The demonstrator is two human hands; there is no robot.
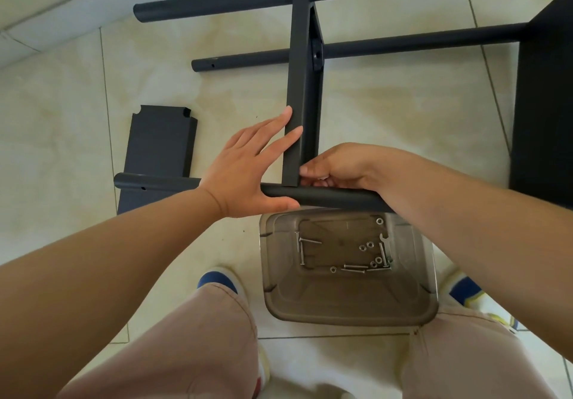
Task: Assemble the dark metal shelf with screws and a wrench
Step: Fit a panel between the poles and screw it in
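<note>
We see a pale tiled floor [68, 94] with thin grout lines. At five o'clock a clear brownish plastic tub [347, 302] sits on it. At six o'clock, beige trousers [192, 349] and blue-toed shoes [217, 279] flank the tub.

**No readable text**

No words, labels, brand marks, numbers or signs can be read anywhere in the head view. The dark metal shelf parts [302, 88], the clear plastic bin [347, 302] and the floor tiles [62, 119] show plain, unmarked surfaces.
</note>
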